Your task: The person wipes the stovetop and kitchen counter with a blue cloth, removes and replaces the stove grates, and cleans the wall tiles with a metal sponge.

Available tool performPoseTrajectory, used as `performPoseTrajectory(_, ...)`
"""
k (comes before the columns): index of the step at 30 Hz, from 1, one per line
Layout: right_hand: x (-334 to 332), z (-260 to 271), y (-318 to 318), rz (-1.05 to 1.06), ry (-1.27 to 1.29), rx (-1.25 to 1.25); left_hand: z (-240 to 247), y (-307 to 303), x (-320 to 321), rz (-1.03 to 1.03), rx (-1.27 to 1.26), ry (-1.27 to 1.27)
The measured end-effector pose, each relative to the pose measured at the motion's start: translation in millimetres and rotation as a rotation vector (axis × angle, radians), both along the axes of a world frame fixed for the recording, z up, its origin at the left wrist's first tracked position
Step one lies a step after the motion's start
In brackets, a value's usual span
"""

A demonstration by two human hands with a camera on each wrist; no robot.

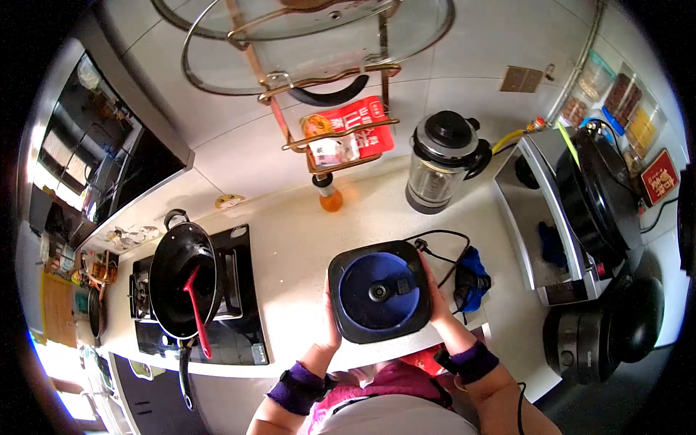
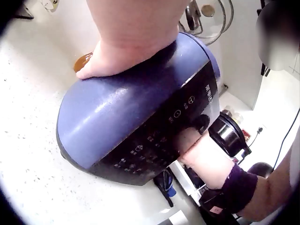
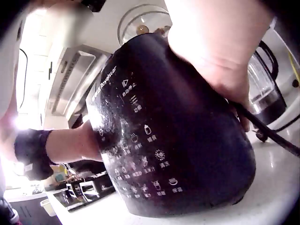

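Note:
Between my two hands is a blender base [image 1: 380, 293], blue and black with a round recess on top. My left hand [image 1: 330, 325] holds its left side, and my right hand [image 1: 438, 308] holds the opposite side. In the right wrist view, its dark front panel [image 3: 145, 136] carries white symbols, and a black power cord [image 3: 269, 133] runs beside the right hand. The left wrist view shows its glossy blue side [image 2: 101, 115] under the left hand. Several of the fingers are hidden behind the base. Behind it stands the blender jug [image 1: 439, 170] with a black lid.
A wok [image 1: 181, 279] with a red utensil [image 1: 196, 312] sits on the stove to the left. Right of the base lies a blue-and-black bundle [image 1: 473, 281]. A silver oven [image 1: 540, 217] is at the right, an orange bottle [image 1: 330, 197] near the wall.

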State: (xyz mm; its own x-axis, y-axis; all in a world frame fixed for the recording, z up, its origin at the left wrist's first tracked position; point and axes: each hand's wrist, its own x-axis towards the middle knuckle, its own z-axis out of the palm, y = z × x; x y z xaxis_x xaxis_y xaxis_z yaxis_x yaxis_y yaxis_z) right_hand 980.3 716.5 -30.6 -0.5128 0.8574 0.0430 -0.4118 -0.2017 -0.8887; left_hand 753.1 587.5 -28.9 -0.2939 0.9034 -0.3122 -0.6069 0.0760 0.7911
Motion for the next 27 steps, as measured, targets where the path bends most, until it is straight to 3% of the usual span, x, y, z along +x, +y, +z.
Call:
performPoseTrajectory(2, -1.9, 41.4, -12.3, 0.030, 0.053, 0.036, 21.7, -14.6, 6.7, 0.019, 0.006, -0.049)
performPoseTrajectory(7, -8.4, 129.7, -66.4, 0.022, -0.100, 0.296, 82.0, -85.2, 5.3, 0.000, 0.073, -0.065)
performPoseTrajectory(10, -17.9, 165.3, -121.4, -0.007, -0.171, 0.438, 126.5, -131.5, -1.9, -0.034, 0.261, -0.149)
performPoseTrajectory(13, -32.1, 176.5, -190.3, 0.002, -0.178, 0.388, 150.0, -189.5, -9.0, 0.054, 0.426, -0.260)
performPoseTrajectory(20, -89.3, 183.1, -377.7, 0.115, -0.175, 0.388, 165.0, -397.0, -54.1, 0.129, 0.149, 0.063)
performPoseTrajectory(21, -97.6, 186.4, -401.4, 0.132, -0.258, 0.503, 166.8, -429.1, -60.7, 0.148, 0.110, 0.077)
performPoseTrajectory(25, -152.7, 179.7, -493.2, 0.331, -0.153, 0.275, 172.2, -548.3, -87.7, 0.357, 0.278, -0.145)
performPoseTrajectory(27, -188.5, 176.4, -529.8, 0.414, -0.073, 0.220, 183.0, -598.2, -101.0, 0.503, 0.149, -0.154)
